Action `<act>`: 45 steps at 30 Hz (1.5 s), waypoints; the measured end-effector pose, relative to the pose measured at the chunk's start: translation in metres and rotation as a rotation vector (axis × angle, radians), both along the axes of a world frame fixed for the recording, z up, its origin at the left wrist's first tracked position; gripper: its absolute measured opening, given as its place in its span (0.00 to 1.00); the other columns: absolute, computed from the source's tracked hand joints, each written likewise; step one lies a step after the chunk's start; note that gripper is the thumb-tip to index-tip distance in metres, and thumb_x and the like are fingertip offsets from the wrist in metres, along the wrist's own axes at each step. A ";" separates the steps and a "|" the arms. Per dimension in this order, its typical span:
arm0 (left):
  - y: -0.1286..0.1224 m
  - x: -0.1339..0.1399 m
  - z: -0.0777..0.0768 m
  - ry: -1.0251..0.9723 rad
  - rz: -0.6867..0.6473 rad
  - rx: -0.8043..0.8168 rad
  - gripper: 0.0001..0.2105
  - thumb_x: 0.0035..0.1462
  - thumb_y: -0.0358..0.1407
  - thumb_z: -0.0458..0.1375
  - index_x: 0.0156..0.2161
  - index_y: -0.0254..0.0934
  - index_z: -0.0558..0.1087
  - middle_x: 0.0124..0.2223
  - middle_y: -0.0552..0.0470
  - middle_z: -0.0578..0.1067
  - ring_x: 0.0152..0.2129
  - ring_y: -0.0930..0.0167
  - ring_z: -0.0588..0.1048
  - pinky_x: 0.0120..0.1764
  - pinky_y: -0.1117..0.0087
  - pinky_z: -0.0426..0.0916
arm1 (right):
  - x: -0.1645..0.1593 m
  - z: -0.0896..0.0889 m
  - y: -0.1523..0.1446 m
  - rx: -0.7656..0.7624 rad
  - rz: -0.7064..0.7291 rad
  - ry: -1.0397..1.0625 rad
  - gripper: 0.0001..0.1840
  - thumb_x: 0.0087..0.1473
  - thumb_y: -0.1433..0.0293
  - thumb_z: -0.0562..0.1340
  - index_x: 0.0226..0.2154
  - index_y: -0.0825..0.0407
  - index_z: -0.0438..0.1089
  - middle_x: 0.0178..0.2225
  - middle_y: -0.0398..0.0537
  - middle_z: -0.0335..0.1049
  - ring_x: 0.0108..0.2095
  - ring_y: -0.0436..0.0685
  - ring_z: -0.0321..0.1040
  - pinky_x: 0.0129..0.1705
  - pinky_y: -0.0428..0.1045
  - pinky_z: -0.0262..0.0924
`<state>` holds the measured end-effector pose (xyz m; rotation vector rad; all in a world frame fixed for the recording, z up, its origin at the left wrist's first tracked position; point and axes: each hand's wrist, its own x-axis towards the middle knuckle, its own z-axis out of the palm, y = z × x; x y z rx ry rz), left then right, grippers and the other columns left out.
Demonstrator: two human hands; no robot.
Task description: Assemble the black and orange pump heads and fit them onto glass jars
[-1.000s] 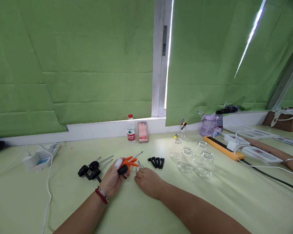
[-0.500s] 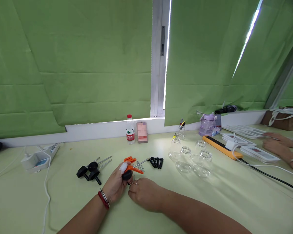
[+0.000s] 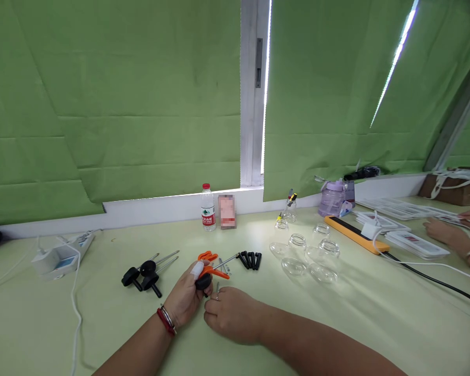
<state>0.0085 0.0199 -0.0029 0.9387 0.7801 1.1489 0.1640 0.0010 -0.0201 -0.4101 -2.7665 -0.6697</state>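
My left hand (image 3: 187,296) is closed around a black round cap (image 3: 203,282) that carries an orange lever (image 3: 216,272) and a thin metal rod pointing up and right. Just below it, my right hand (image 3: 230,313) is closed in a pinch close to the cap's underside. A small thin metal piece (image 3: 218,287) sticks up from its fingertips; its kind is too small to tell. More orange levers (image 3: 207,256) lie behind my left hand. Several black caps with metal rods (image 3: 149,269) rest to the left, and several short black tubes (image 3: 250,260) lie to the right.
Several clear glass jars (image 3: 296,256) stand at the right. Behind are a water bottle (image 3: 208,209), a pink box (image 3: 227,212) and a purple jug (image 3: 332,198). An orange power strip (image 3: 356,235) and a co-worker's hands (image 3: 446,232) are farther right; a white power strip (image 3: 62,255) is left.
My hands keep nearly the same pose, with the thin metal piece showing more upright at the right fingertips. The co-worker's hands have shifted to the right.
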 end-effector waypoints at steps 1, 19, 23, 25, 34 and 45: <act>0.001 -0.001 -0.001 -0.009 0.008 0.001 0.14 0.56 0.45 0.54 0.41 0.36 0.66 0.21 0.57 0.66 0.18 0.74 0.65 0.25 0.72 0.59 | 0.002 0.001 0.002 0.006 -0.014 0.004 0.06 0.53 0.77 0.55 0.29 0.54 0.66 0.29 0.46 0.66 0.28 0.52 0.58 0.28 0.50 0.48; 0.000 0.001 -0.002 -0.007 0.003 -0.026 0.16 0.55 0.48 0.55 0.41 0.37 0.66 0.21 0.58 0.66 0.17 0.74 0.65 0.24 0.72 0.60 | -0.001 0.004 -0.005 -0.011 0.022 -0.036 0.05 0.51 0.77 0.56 0.28 0.54 0.66 0.26 0.44 0.68 0.27 0.52 0.60 0.32 0.49 0.50; -0.001 0.005 -0.004 0.012 -0.020 -0.081 0.20 0.54 0.51 0.54 0.43 0.36 0.67 0.22 0.57 0.66 0.18 0.74 0.65 0.25 0.73 0.60 | -0.002 0.007 -0.005 -0.003 0.037 -0.050 0.04 0.50 0.76 0.57 0.26 0.54 0.66 0.26 0.45 0.68 0.27 0.53 0.60 0.31 0.49 0.49; -0.002 0.007 -0.006 0.019 -0.020 -0.128 0.21 0.53 0.52 0.54 0.43 0.37 0.66 0.23 0.57 0.67 0.19 0.75 0.65 0.25 0.73 0.60 | -0.003 0.010 -0.005 -0.010 0.050 -0.053 0.05 0.51 0.76 0.57 0.26 0.54 0.66 0.26 0.45 0.68 0.27 0.53 0.59 0.33 0.50 0.50; -0.007 0.010 -0.007 0.041 -0.065 -0.121 0.21 0.51 0.53 0.55 0.41 0.37 0.69 0.30 0.52 0.71 0.27 0.71 0.70 0.32 0.70 0.64 | -0.007 0.016 0.001 -0.402 0.095 0.235 0.08 0.48 0.76 0.55 0.31 0.53 0.68 0.32 0.46 0.71 0.34 0.52 0.63 0.38 0.47 0.58; -0.011 0.030 -0.015 -0.014 -0.168 0.019 0.21 0.53 0.55 0.52 0.30 0.36 0.65 0.23 0.56 0.64 0.20 0.73 0.64 0.26 0.69 0.61 | -0.002 0.036 0.014 -1.119 -0.087 1.364 0.06 0.50 0.68 0.59 0.32 0.53 0.68 0.28 0.43 0.68 0.27 0.50 0.66 0.32 0.47 0.65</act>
